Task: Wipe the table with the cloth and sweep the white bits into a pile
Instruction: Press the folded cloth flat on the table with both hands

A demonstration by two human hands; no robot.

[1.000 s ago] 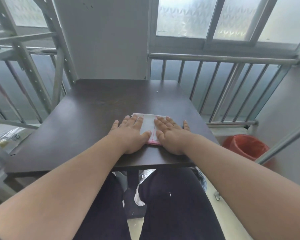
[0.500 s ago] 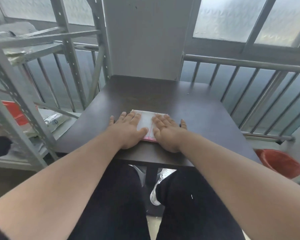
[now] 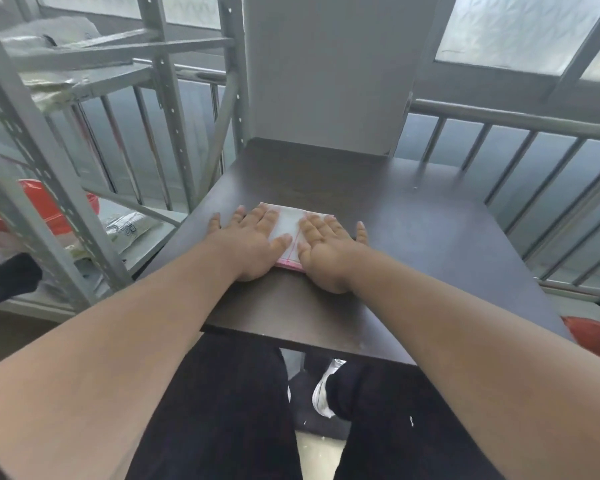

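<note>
step: wiping | left hand [image 3: 248,242] and right hand [image 3: 326,252] flat, fingers spread, pressing cloth [image 3: 290,225] on table [image 3: 413,244] | next: slide cloth toward white bits, barely visible

I see the view swung left: metal shelving [image 3: 84,168] fills more of frame, the red bin [image 3: 596,336] slid to the right edge (hands unmoved on cloth).

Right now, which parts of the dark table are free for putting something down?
The table is bare right of the right hand, out to its right edge, and behind the folded cloth up to the grey wall panel. A narrow strip lies along the near edge. The middle is occupied: both hands, left hand too, lie flat on the cloth.
</note>
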